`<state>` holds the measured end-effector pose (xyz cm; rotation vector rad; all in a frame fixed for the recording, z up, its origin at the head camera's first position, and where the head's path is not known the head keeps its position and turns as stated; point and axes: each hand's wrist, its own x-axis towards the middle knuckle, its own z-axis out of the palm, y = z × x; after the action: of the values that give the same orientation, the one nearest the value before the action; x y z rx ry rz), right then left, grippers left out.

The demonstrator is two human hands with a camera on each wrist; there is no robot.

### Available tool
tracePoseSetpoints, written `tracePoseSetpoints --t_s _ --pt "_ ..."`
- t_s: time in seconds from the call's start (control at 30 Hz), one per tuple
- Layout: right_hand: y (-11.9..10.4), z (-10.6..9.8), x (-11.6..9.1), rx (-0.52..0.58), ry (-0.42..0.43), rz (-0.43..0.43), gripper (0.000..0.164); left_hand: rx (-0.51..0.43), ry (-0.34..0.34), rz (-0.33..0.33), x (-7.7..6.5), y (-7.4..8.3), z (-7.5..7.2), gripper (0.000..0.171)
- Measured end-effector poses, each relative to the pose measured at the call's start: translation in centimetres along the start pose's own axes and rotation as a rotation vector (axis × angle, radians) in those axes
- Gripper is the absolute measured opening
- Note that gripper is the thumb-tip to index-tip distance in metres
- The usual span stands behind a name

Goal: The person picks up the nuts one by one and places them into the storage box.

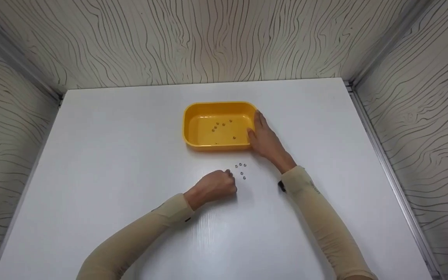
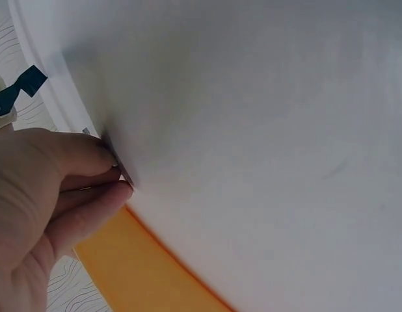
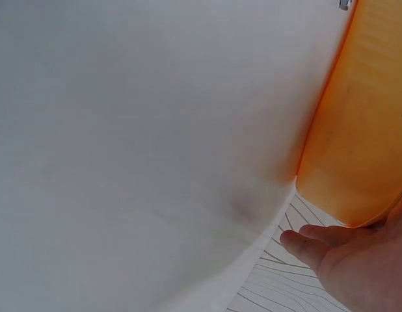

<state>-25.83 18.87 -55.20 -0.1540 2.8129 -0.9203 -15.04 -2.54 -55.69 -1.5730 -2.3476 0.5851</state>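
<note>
A yellow plastic tray (image 1: 191, 147) stands on the white table, with several small shiny metal nut-like pieces (image 1: 223, 125) scattered over its floor. My right hand (image 1: 267, 143) grips the tray's right end, thumb over the rim and fingers along the outside. In front of the tray, several more such pieces (image 1: 241, 173) lie loose on the table. My left hand (image 1: 216, 186) is beside them, fingertips down at the tabletop. Its thumb and fingers (image 2: 90, 208) are curled toward each other in the left wrist view. Whether a small piece is pinched between them cannot be made out.
The white table (image 1: 111, 155) extends around the tray on every side. Wood-patterned panels (image 1: 216, 42) rise behind it and along both sides, with metal framing at the corners.
</note>
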Motion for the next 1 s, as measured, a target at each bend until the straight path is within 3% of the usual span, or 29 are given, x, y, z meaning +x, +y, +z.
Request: tracePoseSetpoints --t_s 0.23,0.57,1.0 --pt "-0.06 0.01 -0.03 -0.001 -0.008 0.004 0.076 -0.017 0.002 0.005 0.06 0.08 0.12 0.019" --pt "-0.03 -0.06 0.00 -0.011 -0.004 0.000 0.076 0.032 0.031 0.004 -0.20 0.06 0.40 0.021" --pt "-0.05 -0.11 -0.06 -0.015 -0.013 0.012 0.075 -0.026 0.008 0.006 0.33 0.01 0.11 0.022"
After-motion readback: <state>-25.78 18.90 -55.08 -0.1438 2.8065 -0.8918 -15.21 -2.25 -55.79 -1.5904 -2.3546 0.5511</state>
